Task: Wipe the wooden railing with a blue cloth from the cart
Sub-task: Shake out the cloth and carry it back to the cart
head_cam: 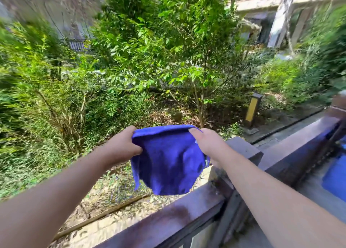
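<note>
So both hands are up over the dark brown wooden railing [168, 217] here, holding a bright blue terry cloth [168, 159] stretched between them. Left hand [122, 146] has its grip closed tight on the cloth's upper left corner, right hand [204, 145] is pinching the upper right edge with fingers curled over it. The cloth hangs loose in the air, bottom edge just above the top rail and beside the square wooden post [243, 150], not touching as far as I can tell. Leafy green shrubs [149, 60] beyond, plus a short yellow-and-black garden lamp post [252, 109] on the ground below.
</note>
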`<state>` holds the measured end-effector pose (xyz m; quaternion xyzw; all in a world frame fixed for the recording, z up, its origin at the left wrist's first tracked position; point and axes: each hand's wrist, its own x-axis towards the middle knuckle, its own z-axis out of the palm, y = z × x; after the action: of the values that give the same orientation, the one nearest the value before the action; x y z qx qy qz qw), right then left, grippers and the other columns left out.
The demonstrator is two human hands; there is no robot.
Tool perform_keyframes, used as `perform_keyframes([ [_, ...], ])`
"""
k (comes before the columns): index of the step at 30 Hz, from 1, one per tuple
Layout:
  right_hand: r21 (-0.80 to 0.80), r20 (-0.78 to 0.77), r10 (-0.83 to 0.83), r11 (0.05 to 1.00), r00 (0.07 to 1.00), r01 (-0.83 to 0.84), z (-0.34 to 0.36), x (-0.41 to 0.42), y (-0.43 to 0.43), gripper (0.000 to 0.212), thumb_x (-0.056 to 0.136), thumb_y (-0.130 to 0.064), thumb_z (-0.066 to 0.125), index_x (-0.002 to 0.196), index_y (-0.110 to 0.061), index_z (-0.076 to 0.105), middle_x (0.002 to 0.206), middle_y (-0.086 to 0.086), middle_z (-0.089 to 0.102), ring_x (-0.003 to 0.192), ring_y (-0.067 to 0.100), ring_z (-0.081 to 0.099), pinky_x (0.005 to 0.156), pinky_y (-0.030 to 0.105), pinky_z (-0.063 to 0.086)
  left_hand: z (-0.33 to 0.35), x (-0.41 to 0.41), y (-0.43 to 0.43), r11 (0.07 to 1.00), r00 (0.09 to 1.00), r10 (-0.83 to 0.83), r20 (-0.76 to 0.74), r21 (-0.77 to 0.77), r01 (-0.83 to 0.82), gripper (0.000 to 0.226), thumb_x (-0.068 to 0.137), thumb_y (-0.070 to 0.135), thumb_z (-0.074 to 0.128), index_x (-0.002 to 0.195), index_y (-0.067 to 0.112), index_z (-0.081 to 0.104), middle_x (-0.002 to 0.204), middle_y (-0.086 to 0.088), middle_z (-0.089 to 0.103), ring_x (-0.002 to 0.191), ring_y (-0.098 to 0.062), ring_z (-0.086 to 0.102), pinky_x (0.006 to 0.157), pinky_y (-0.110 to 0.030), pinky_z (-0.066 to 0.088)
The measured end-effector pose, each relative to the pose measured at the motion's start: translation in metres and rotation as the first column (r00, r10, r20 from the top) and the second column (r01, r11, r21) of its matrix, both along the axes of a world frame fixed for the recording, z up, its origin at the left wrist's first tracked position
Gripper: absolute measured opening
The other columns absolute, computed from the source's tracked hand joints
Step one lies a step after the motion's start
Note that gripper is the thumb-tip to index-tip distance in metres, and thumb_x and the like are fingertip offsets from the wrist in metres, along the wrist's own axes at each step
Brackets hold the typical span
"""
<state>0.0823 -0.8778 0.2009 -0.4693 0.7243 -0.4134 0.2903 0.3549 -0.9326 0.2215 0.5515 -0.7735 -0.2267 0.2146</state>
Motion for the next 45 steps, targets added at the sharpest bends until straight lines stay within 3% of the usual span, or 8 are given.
perform_keyframes([
  [6,0.243,0.38,-0.064,0.969,0.923,-0.033,0.008,0.0,0.005,0.112,0.059,-0.102,0.031,0.131,-0.02,0.058,0.121,0.008,0.072,0.102,0.031,0.073,0.089,0.054,0.06,-0.001,0.007,-0.01,0.987,0.944,0.129,-0.303,0.133,-0.092,0.016,0.081,0.026,0.061,0.089,0.034,0.051,0.078,-0.006,0.071,0.062,-0.022,0.06,0.06,-0.036,0.046],
  [12,0.341,0.537,-0.135,0.938,0.833,-0.068,0.002,0.002,0.01,0.107,0.055,-0.106,0.024,0.109,-0.024,0.065,0.095,0.005,0.08,0.083,0.029,0.078,0.081,0.049,0.06,0.007,0.01,-0.007,0.974,0.946,0.199,-0.254,0.16,-0.162,0.022,0.085,0.036,0.048,0.102,0.027,0.06,0.092,-0.007,0.071,0.085,-0.028,0.067,0.08,-0.047,0.057],
  [21,0.125,0.762,0.01,0.979,0.648,-0.161,0.016,0.007,0.026,0.015,0.098,-0.004,0.05,0.109,-0.011,0.059,0.1,0.017,0.068,0.074,0.029,0.066,0.068,0.036,0.058,-0.011,0.011,0.009,0.747,0.818,0.399,-0.414,0.664,-0.028,0.015,0.092,0.016,0.054,0.099,0.012,0.067,0.074,-0.01,0.062,0.052,-0.02,0.053,0.049,-0.025,0.048],
  [25,-0.035,0.654,0.011,0.999,0.756,0.015,0.007,0.013,0.024,0.063,0.088,0.023,0.046,0.133,-0.021,0.046,0.116,0.022,0.056,0.082,0.033,0.065,0.072,0.043,0.056,-0.007,0.013,0.013,0.768,0.785,0.346,-0.514,0.636,0.078,0.008,0.089,0.018,0.063,0.096,0.02,0.065,0.078,-0.006,0.063,0.059,-0.017,0.054,0.053,-0.026,0.044],
  [30,-0.006,0.111,0.009,1.0,0.994,-0.008,0.006,-0.001,0.03,0.047,0.082,0.011,0.064,0.121,-0.015,0.07,0.11,0.02,0.07,0.09,0.038,0.067,0.085,0.044,0.056,0.007,0.026,0.013,0.835,0.811,0.122,-0.572,0.501,0.228,0.041,0.081,0.002,0.072,0.114,0.026,0.066,0.106,-0.009,0.073,0.087,-0.026,0.07,0.077,-0.039,0.053],
  [36,0.025,-0.632,-0.018,0.999,0.775,0.043,0.007,-0.023,0.042,0.01,0.092,-0.028,0.066,0.082,-0.027,0.067,0.088,-0.003,0.06,0.086,0.021,0.056,0.07,0.03,0.037,0.004,0.015,0.006,0.984,0.978,0.007,0.21,-0.173,0.03,0.013,0.082,0.042,0.066,0.083,0.031,0.072,0.075,0.013,0.068,0.069,-0.011,0.063,0.056,-0.025,0.047],
  [41,0.159,-0.573,-0.018,0.978,0.82,0.133,0.018,-0.029,0.065,0.033,0.09,-0.032,0.063,0.063,-0.014,0.056,0.065,0.004,0.054,0.069,0.027,0.054,0.049,0.025,0.037,0.013,-0.024,0.018,0.974,0.987,-0.017,0.157,-0.222,0.053,0.029,0.076,0.049,0.059,0.066,0.022,0.061,0.063,0.006,0.063,0.062,-0.014,0.06,0.047,-0.024,0.037],
  [45,0.197,-0.108,-0.099,0.973,0.989,0.119,0.027,-0.029,0.095,0.021,0.094,-0.03,0.064,0.082,-0.013,0.065,0.07,0.007,0.063,0.051,0.017,0.054,0.047,0.024,0.042,0.021,-0.083,0.045,0.969,0.953,-0.18,-0.245,0.12,0.214,0.023,0.075,0.033,0.066,0.072,0.011,0.066,0.063,-0.006,0.071,0.053,-0.019,0.069,0.044,-0.028,0.052],
])
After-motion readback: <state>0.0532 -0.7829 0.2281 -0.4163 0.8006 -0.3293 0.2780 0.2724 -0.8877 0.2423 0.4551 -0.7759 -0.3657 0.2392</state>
